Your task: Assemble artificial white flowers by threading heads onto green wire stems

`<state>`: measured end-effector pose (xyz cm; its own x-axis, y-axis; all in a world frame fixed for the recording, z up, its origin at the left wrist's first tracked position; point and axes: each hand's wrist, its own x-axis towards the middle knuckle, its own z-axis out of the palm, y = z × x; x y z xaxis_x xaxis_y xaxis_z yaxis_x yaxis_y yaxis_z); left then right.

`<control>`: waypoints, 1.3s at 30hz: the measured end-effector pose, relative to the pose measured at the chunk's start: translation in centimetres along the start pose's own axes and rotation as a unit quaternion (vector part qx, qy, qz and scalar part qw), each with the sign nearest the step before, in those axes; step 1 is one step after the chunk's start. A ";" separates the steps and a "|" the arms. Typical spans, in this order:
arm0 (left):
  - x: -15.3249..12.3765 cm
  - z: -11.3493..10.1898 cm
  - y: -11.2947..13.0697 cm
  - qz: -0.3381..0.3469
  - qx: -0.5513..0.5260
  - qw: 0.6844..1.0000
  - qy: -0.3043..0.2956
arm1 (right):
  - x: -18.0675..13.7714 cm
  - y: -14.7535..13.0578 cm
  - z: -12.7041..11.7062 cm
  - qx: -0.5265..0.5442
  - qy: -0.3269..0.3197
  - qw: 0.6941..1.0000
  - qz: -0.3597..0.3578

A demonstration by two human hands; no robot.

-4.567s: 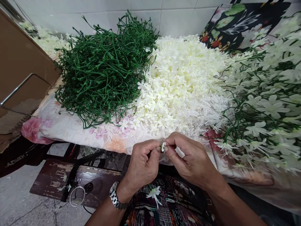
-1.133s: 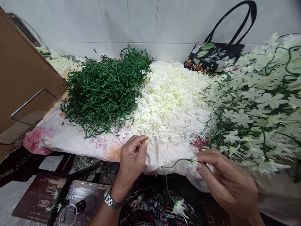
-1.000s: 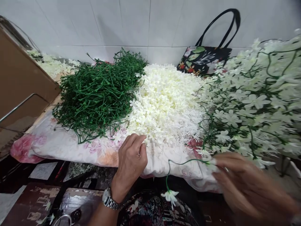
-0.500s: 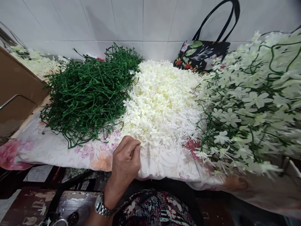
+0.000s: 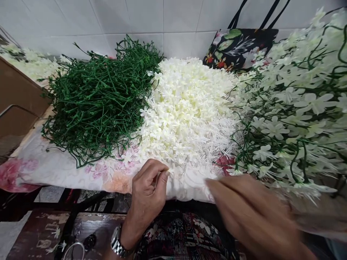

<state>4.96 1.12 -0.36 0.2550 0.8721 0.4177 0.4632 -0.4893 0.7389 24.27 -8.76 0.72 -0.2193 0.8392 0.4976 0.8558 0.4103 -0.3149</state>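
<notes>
My left hand (image 5: 150, 184), with a metal watch (image 5: 117, 241) on its wrist, pinches a small white flower piece at the front edge of the cloth. Most of that piece is hidden by the fingertips. Smeared by motion, my right hand (image 5: 249, 206) hovers over the cloth's front edge, right of the left hand; its fingers cannot be made out. Beyond both hands lies a heap of loose white artificial blossoms (image 5: 181, 104). Thin white stamen pieces (image 5: 219, 141) are piled at that heap's right front.
Left of the blossoms is a pile of green plastic stems (image 5: 94, 104), beside a cardboard box (image 5: 21, 101). Assembled white flower sprays (image 5: 292, 119) crowd the right side. A floral bag (image 5: 241, 48) leans on the tiled wall (image 5: 146, 18). A floral cloth (image 5: 67, 173) covers the table.
My right hand has come into view from the lower right. The left hand has shifted slightly right, still pinching. The view has tilted a little downward.
</notes>
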 end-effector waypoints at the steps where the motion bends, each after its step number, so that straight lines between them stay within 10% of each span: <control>1: 0.0 0.1 0.1 -0.001 -0.009 1.000 -0.004 | 1.7 0.1 0.8 -0.018 -0.029 0.999 -0.015; 9: -0.6 -0.2 -0.2 -0.142 -0.201 0.969 0.004 | 5.4 0.3 4.4 -0.072 -0.127 0.989 -0.027; 14: -0.6 -0.7 0.1 -0.330 -0.476 0.815 0.012 | 4.8 -0.4 3.8 0.157 0.007 0.986 0.063; 20: -0.7 -0.7 1.0 -0.375 -0.613 0.696 -0.009 | 5.0 -3.0 3.3 0.443 0.035 0.878 0.180; 24: -1.2 -0.4 1.1 -0.361 -0.626 0.691 -0.013 | 5.3 -3.9 4.0 0.503 0.025 0.845 0.179; 39: -1.9 0.1 0.9 -0.328 -0.540 0.775 0.016 | 5.1 -3.4 5.1 0.409 0.040 0.898 0.154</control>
<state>4.92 -0.98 -0.57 0.2371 0.9426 -0.2351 -0.5005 0.3259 0.8020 17.83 -4.07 0.17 0.0310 0.9429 0.3316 0.2318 0.3159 -0.9200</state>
